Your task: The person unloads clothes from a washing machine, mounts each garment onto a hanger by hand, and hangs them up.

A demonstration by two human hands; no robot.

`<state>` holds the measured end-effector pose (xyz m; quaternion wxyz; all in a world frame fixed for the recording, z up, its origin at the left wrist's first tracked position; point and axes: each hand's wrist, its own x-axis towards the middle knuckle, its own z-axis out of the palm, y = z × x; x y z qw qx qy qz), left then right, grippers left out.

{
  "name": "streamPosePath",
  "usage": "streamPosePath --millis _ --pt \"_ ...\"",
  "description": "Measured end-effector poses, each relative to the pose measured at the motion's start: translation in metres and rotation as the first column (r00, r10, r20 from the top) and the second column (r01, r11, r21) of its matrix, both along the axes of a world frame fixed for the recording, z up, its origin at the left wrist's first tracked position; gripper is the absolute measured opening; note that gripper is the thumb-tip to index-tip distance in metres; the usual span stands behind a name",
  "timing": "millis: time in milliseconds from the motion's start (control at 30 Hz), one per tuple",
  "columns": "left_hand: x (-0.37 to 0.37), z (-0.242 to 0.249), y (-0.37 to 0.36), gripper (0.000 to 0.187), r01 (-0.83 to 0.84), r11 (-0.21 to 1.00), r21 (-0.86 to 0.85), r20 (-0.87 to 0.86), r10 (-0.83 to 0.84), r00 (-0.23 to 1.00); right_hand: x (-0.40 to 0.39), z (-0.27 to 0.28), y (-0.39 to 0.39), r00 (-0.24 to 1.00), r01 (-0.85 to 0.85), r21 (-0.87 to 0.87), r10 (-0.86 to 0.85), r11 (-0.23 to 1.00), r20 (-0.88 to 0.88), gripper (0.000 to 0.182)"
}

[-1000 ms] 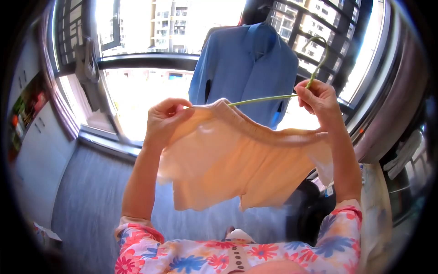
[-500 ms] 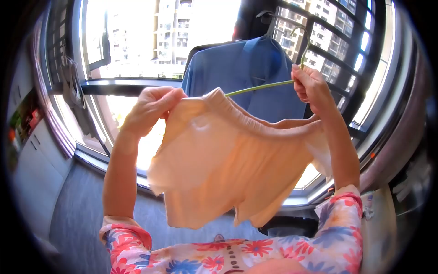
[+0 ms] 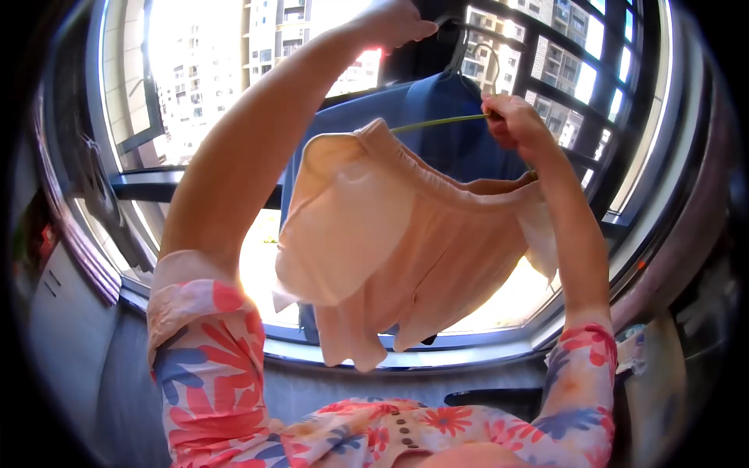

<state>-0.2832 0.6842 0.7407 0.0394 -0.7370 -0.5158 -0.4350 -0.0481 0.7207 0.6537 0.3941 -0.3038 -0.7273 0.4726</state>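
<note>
My right hand (image 3: pixel 515 123) is closed around the green hanger (image 3: pixel 441 123), just below its hook (image 3: pixel 491 66). From this hanger hang the pale peach shorts (image 3: pixel 437 234), with a gathered waistband and light side panels, slightly tilted. My left hand (image 3: pixel 394 22) is raised at the top edge, partly cut off. Its fingers are drawn together at the left end of a dark rail (image 3: pixel 484 35); the exact grip is hard to see. A blue garment (image 3: pixel 421 105) hangs from the rail on a hanger, behind the shorts.
Tall windows (image 3: pixel 133 183) surround the spot, with buildings outside. A grey garment (image 3: pixel 97 187) hangs at the left, near a bunched curtain (image 3: pixel 78 249). White cabinets (image 3: pixel 62 327) stand at the left, and a dark rounded object (image 3: pixel 495 399) is low in front.
My left hand has let go of the shorts' left waist corner and risen to the rail. My right hand, with the hanger and shorts, has shifted slightly up and left in view.
</note>
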Motion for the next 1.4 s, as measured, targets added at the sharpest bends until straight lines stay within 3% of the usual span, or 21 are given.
streamPosePath --millis 100,200,400,500,600,700,800,833,867,900,933,1000,1067,1133,1167,1200,1233,1267,1300,1400 --pt "0.02 0.016 0.019 0.028 -0.185 0.979 0.081 -0.168 0.196 0.966 -0.001 0.002 0.012 0.998 0.055 -0.011 -0.055 0.998 -0.038 0.026" --pt "0.02 0.019 0.027 0.029 -0.138 0.984 0.11 -0.107 0.15 0.983 -0.002 0.007 0.019 0.993 0.102 -0.01 -0.103 0.995 -0.052 0.026" --pt "0.002 0.02 0.091 0.027 -0.095 0.849 0.52 -0.226 0.244 0.943 -0.011 0.027 0.032 0.988 0.15 0.061 -0.148 0.987 -0.041 0.025" --pt "0.007 0.025 0.104 0.026 -0.248 0.859 0.447 -0.237 0.381 0.894 -0.02 0.036 0.038 0.989 0.145 0.118 -0.141 0.982 -0.041 0.026" --pt "0.018 0.022 0.042 0.03 -0.224 0.974 0.025 -0.109 0.225 0.968 -0.033 0.045 0.036 0.993 0.122 0.192 -0.121 0.974 -0.02 0.027" --pt "-0.012 0.012 0.033 0.033 0.006 1.0 0.014 -0.076 -0.005 0.997 -0.044 0.039 0.032 0.995 0.049 0.224 -0.069 0.973 0.079 0.027" --pt "-0.025 -0.013 -0.024 0.033 -0.146 0.981 0.129 -0.115 0.161 0.98 -0.054 0.017 0.027 0.995 0.014 0.225 -0.036 0.974 0.091 0.029" --pt "-0.037 -0.025 -0.04 0.031 -0.135 0.991 0.001 0.014 0.135 0.991 -0.052 0.015 0.03 0.986 0.091 0.305 -0.129 0.948 0.108 0.03" --pt "-0.049 -0.044 -0.047 0.027 -0.047 0.99 0.134 0.047 0.041 0.998 -0.047 0.015 0.038 0.986 0.033 0.321 -0.083 0.946 0.144 0.032" --pt "-0.057 -0.064 -0.063 0.022 -0.076 0.991 0.112 0.177 0.056 0.983 -0.048 0.013 0.043 0.988 0.03 0.358 -0.081 0.933 0.129 0.033" --pt "-0.086 -0.089 -0.059 0.032 -0.021 0.983 0.18 0.04 0.014 0.999 -0.049 0.011 0.046 0.991 0.032 0.394 -0.082 0.919 0.11 0.035" --pt "-0.107 -0.134 -0.087 0.027 0.015 0.997 0.081 0.172 -0.029 0.985 -0.047 0.009 0.052 0.984 0.064 0.613 -0.152 0.787 0.092 0.033" --pt "-0.122 -0.187 -0.097 0.028 -0.061 0.997 0.037 0.317 0.046 0.947 -0.04 -0.013 0.031 0.942 0.262 0.905 -0.292 0.336 -0.164 0.029" --pt "-0.127 -0.227 -0.106 0.032 -0.03 0.993 -0.118 0.505 0.086 0.859 -0.036 -0.055 -0.02 0.929 0.37 0.849 -0.173 0.377 -0.328 0.023" --pt "-0.126 -0.246 -0.109 0.036 -0.064 0.987 -0.148 0.498 0.13 0.857 -0.046 -0.082 -0.049 0.961 0.271 0.714 -0.137 0.645 -0.241 0.022" --pt "-0.124 -0.258 -0.112 0.037 -0.005 0.979 -0.204 0.544 0.118 0.831 -0.059 -0.113 -0.052 0.965 -0.128 0.489 0.222 0.863 -0.139 0.016" --pt "-0.124 -0.269 -0.115 0.037 0.037 0.957 -0.289 0.591 0.147 0.793 -0.082 -0.14 -0.053 0.959 -0.257 0.288 0.279 0.922 -0.038 0.019" --pt "-0.123 -0.28 -0.116 0.037 0.085 0.927 -0.365 0.631 0.179 0.755 -0.105 -0.164 -0.055 0.935 -0.355 0.068 0.352 0.932 0.047 0.022" --pt "-0.124 -0.293 -0.114 0.037 0.141 0.942 -0.303 0.715 0.127 0.688 -0.125 -0.185 -0.048 0.919 -0.394 -0.012 0.394 0.919 -0.03 0.027" --pt "-0.12 -0.302 -0.127 0.038 0.184 0.948 -0.261 0.801 0.106 0.59 -0.15 -0.189 -0.06 0.864 -0.486 -0.087 0.463 0.87 -0.198 0.035"
